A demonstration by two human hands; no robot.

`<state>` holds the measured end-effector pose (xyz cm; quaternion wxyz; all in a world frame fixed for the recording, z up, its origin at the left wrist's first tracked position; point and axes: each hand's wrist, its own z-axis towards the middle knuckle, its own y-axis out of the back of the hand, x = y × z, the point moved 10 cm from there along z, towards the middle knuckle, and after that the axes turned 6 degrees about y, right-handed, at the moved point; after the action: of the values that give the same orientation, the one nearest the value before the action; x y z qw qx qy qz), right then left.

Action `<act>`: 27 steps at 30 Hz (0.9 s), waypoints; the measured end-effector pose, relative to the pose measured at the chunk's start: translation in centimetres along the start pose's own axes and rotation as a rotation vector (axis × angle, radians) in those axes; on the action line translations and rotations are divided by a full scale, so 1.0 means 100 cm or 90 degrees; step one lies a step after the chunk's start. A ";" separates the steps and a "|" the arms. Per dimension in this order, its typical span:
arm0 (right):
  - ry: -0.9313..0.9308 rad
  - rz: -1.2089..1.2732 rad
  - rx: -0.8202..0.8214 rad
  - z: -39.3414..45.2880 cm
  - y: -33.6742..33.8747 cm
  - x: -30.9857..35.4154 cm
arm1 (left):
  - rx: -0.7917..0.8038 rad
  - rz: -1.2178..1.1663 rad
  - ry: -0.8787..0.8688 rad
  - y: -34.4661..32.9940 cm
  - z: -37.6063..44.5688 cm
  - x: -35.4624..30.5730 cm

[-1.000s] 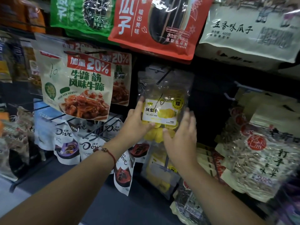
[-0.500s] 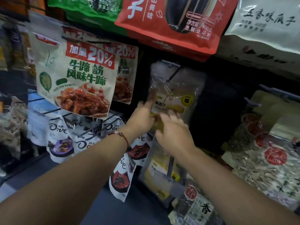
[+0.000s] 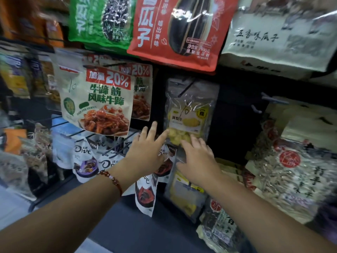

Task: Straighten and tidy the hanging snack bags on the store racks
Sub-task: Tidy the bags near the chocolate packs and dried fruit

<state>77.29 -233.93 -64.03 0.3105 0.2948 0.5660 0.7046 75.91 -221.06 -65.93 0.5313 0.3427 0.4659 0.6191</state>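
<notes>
A clear bag of yellow dried pineapple [image 3: 189, 114] hangs from a black hook in the middle of the rack. My left hand [image 3: 145, 152], with a red bead bracelet at the wrist, reaches up with straight spread fingers, and its fingertip touches the bag's lower left corner. My right hand [image 3: 198, 159] lies flat just below the bag, fingertips on its bottom edge. Neither hand grips anything. A second pineapple bag [image 3: 186, 194] hangs lower, partly behind my right wrist.
Beef tendon snack bags [image 3: 98, 103] hang to the left, Dove chocolate pouches [image 3: 85, 159] below them. Green [image 3: 102, 21], red [image 3: 180, 30] and white [image 3: 280, 35] sunflower seed bags hang above. Clear seed bags [image 3: 295, 178] fill the right side. Bare hooks [image 3: 273, 100] stick out right of centre.
Both hands have slid down from the pineapple bag's label to its bottom edge and opened flat. The bag now hangs straighter, and the view has shifted slightly.
</notes>
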 end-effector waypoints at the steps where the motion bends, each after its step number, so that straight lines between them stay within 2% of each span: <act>1: -0.006 0.011 0.013 -0.008 0.002 0.000 | 0.009 0.005 -0.002 0.006 -0.007 0.000; 9: 0.026 0.030 0.084 -0.084 0.014 0.019 | 0.083 0.093 -0.027 0.026 -0.091 -0.001; 17: 0.095 0.062 0.176 -0.159 -0.021 0.066 | 0.199 0.148 0.034 0.008 -0.188 0.025; 22: 0.135 0.085 0.241 -0.169 -0.049 0.099 | 0.230 0.166 0.074 0.005 -0.222 0.041; 27: 0.144 0.146 0.296 -0.152 -0.087 0.133 | 0.230 0.114 0.091 -0.018 -0.222 0.070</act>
<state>58.07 -231.56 -74.58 0.0876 0.3393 0.7067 0.6146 54.69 -218.89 -75.48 0.3700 0.4277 0.5734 0.5927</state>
